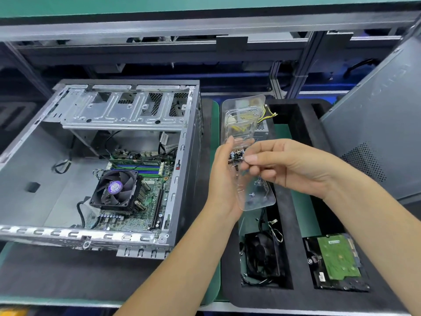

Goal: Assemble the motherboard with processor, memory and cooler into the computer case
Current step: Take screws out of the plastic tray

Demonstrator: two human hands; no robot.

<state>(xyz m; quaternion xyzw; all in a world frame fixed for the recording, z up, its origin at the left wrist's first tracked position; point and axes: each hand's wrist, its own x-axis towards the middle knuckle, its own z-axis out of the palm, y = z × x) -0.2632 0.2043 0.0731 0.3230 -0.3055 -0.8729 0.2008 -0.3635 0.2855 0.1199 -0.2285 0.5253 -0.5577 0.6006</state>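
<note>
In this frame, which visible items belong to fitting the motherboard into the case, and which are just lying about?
In use:
computer case
motherboard with cooler and memory, lying inside the case
clear screw tray, held by left hand
screws, being picked at by right hand

Lying about:
loose fan in foam tray
hard drive
side panel
</note>
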